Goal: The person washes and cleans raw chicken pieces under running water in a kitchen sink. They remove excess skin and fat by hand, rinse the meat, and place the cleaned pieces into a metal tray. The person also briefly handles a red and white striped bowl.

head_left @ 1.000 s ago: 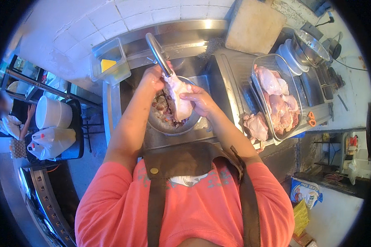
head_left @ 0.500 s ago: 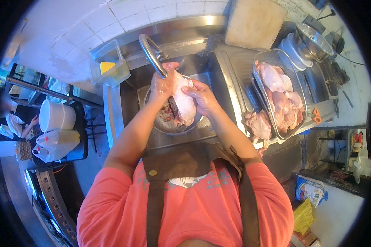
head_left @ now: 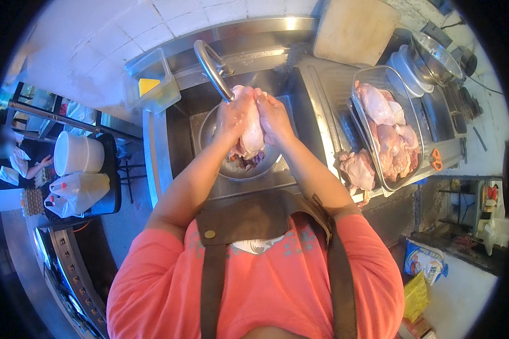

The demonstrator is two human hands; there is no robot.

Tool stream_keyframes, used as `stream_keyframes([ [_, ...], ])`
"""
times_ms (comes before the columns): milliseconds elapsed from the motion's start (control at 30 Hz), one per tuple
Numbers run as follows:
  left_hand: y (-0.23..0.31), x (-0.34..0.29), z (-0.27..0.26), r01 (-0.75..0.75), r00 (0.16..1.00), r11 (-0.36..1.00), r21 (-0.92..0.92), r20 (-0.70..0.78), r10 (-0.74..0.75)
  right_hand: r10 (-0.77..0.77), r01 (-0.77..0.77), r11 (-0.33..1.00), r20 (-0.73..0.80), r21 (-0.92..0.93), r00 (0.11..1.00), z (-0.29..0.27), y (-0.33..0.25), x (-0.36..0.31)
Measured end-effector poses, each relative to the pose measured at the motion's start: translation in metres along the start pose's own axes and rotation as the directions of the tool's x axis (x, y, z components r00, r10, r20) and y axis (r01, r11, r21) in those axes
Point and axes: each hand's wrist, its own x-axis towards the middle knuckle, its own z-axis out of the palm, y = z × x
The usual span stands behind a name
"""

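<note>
Over the sink (head_left: 180,135), clasping slick meat (head_left: 253,129) between curled left hand (head_left: 233,117) and right hand (head_left: 272,117), could lose it into the bowl (head_left: 229,169) through too slack a grip.

You've got two hands (head_left: 233,121), one held chicken piece (head_left: 253,134), center. One faucet (head_left: 214,77), upper center; one cutting board (head_left: 353,34), upper right; one mesh basket (head_left: 385,77), right; one white bucket (head_left: 78,157), one co-worker (head_left: 20,162), left.

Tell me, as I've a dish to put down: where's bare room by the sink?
A narrow drainboard strip looks bare between sink and mesh basket. Crowded: the strip's near end, with raw meat; right of the basket, with stacked bowls; mid-sink, with left hand and right hand.
</note>
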Motion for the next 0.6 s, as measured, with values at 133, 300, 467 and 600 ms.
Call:
stream_keyframes([
  [133,-0.004,0.020,-0.011,0.115,0.980,0.928,-0.353,-0.112,-0.165,0.176,-0.187,0.981,-0.152,-0.057,0.973,0.007,-0.021,0.004],
  [300,0.003,0.036,-0.025,0.239,0.963,0.774,-0.587,0.040,-0.267,-0.300,0.256,0.881,-0.052,-0.398,0.952,-0.010,0.048,-0.001],
  [467,0.009,0.016,0.008,0.254,0.962,0.867,-0.429,0.020,-0.272,-0.603,0.472,0.492,0.104,-0.731,0.791,-0.008,0.093,-0.005],
  [600,0.019,-0.004,0.017,0.187,0.959,0.967,-0.171,0.245,-0.142,-0.622,0.565,0.671,0.050,-0.480,0.781,-0.027,0.095,0.033],
])
